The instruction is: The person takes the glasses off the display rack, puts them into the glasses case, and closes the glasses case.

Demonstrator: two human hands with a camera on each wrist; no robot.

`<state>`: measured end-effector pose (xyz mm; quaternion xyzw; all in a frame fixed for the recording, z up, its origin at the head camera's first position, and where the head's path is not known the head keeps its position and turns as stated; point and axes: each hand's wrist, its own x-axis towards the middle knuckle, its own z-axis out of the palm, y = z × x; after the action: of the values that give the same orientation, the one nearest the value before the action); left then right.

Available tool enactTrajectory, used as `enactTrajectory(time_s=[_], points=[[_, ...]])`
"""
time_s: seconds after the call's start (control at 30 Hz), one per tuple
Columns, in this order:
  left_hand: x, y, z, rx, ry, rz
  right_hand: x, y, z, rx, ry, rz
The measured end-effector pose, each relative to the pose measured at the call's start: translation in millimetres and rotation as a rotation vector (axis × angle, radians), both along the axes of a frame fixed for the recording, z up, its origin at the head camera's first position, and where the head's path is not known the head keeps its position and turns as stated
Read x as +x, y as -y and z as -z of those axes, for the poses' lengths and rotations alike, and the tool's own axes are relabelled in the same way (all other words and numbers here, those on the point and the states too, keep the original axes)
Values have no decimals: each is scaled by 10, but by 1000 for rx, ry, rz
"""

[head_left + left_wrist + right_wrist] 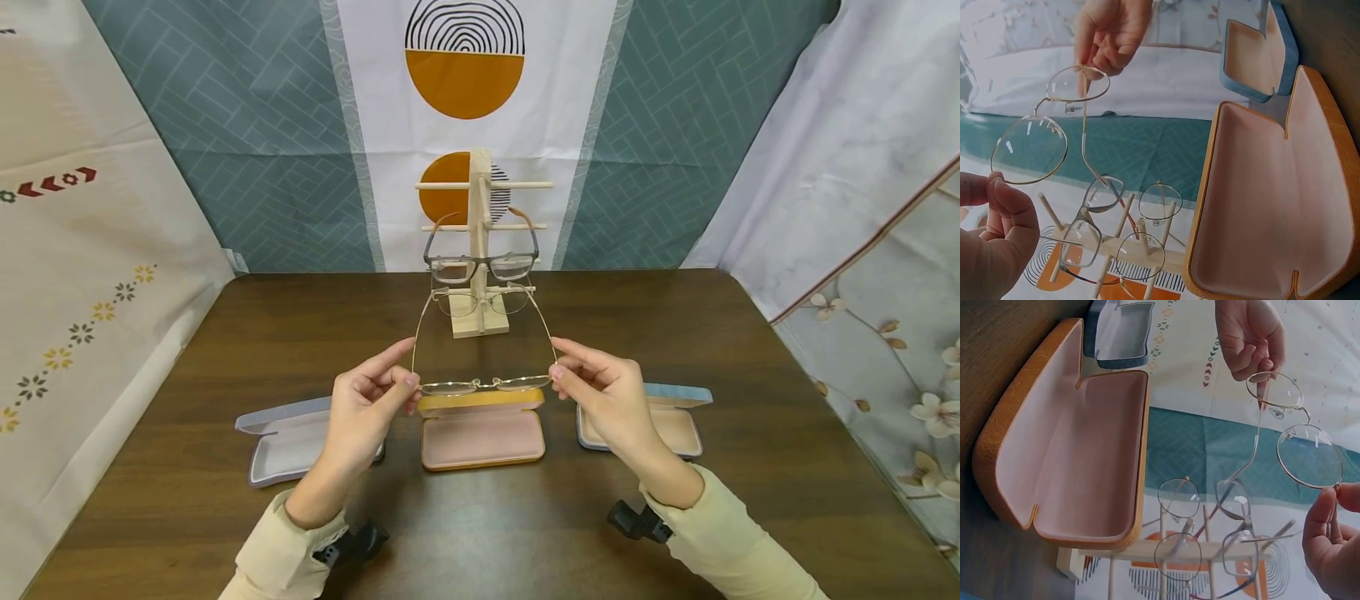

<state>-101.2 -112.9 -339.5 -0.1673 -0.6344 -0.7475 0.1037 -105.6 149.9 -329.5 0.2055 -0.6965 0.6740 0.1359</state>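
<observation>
Glasses (pixel 486 385), one gold-rimmed pair, stretch between my left hand (pixel 367 398) and right hand (pixel 606 390), each pinching one side. Below my grip lie one grey case (pixel 288 457), one yellow case (pixel 483 440), one blue case (pixel 681 427), all three opened. Beyond it, one wooden stand (pixel 479 200) bears one dark-framed pair (pixel 482 263) and one wire-framed pair (pixel 459 304).

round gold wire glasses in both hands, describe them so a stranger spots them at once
On the dark brown wooden table, find the open mustard-yellow case. Just above it in the head view, the left hand and right hand hold the round gold wire glasses, the only pair off the pale wooden stand.
</observation>
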Motion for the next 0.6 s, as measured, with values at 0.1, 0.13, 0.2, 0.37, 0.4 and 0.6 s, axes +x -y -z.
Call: enactTrajectory(time_s=[0.1, 0.13, 0.2, 0.37, 0.4, 0.6], points=[[-6, 7, 9, -10, 10, 0, 0, 5, 7, 3, 5, 2], [-9, 8, 12, -16, 16, 0, 0, 6, 10, 2, 8, 1], [-14, 12, 19, -28, 27, 2, 2, 7, 19, 2, 11, 1], [-23, 20, 35, -50, 42, 12, -2, 13, 38, -19, 6, -11], [-24, 21, 36, -53, 42, 15, -4, 15, 41, -25, 5, -15], [-35, 18, 37, -71, 46, 27, -6, 18, 54, -40, 18, -21]])
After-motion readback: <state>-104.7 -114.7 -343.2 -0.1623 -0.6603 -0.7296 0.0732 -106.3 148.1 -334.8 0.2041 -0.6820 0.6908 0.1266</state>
